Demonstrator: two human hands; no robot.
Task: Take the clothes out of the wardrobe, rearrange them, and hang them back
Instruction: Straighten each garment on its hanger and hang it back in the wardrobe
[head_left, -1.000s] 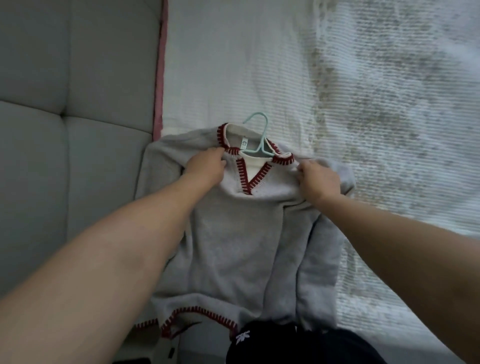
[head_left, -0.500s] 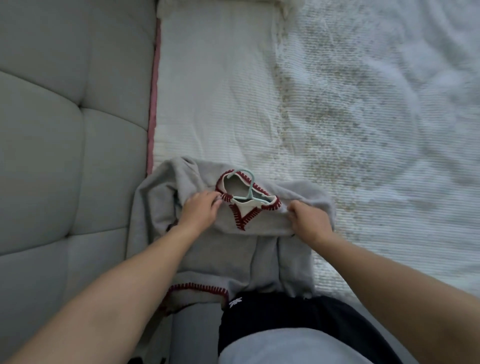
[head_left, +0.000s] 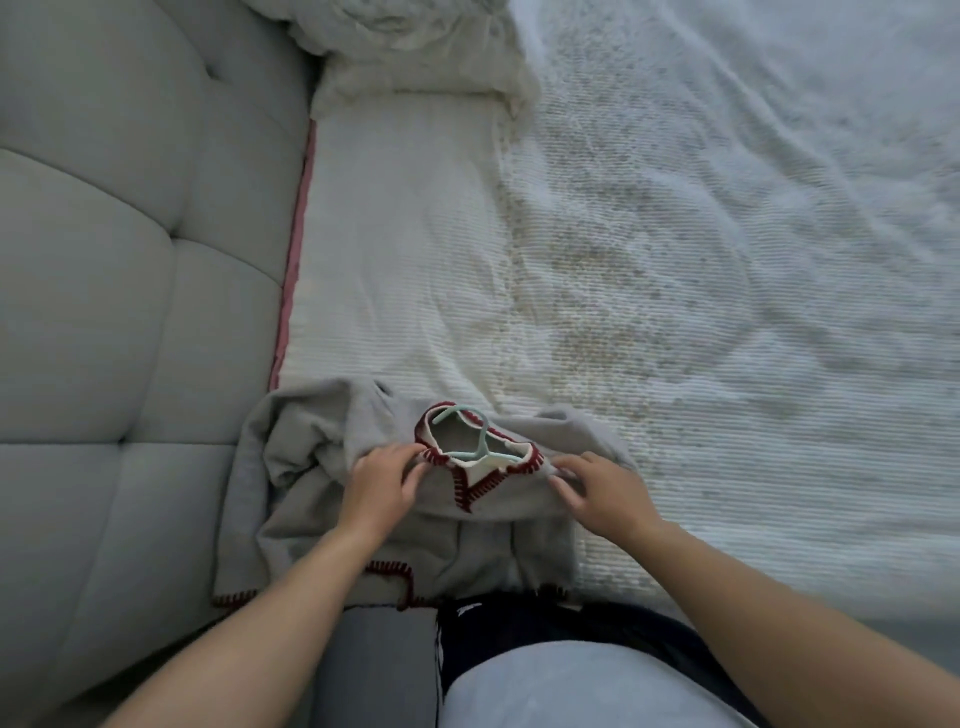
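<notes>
Seating grey knit sweater (head_left: 395, 525) with red-stitched V-neck on pale green plastic hanger (head_left: 480, 447), lower centre of frame, lying on white textured bed cover (head_left: 415, 291).
Left hand (head_left: 382, 483) pinches collar edge; right hand (head_left: 605, 493) rests on shoulder, fingers loosely spread. Best: square both shoulders over hanger arms, hook clear, before lifting.

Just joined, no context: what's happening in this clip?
A person is working on a grey sweater with dark red stitched trim, laid on a white bedspread beside a padded headboard. A light green hanger sits in the neck opening. The left hand and right hand each rest on the fabric on either side of the collar. The sweater is bunched, not yet lifted.
</notes>
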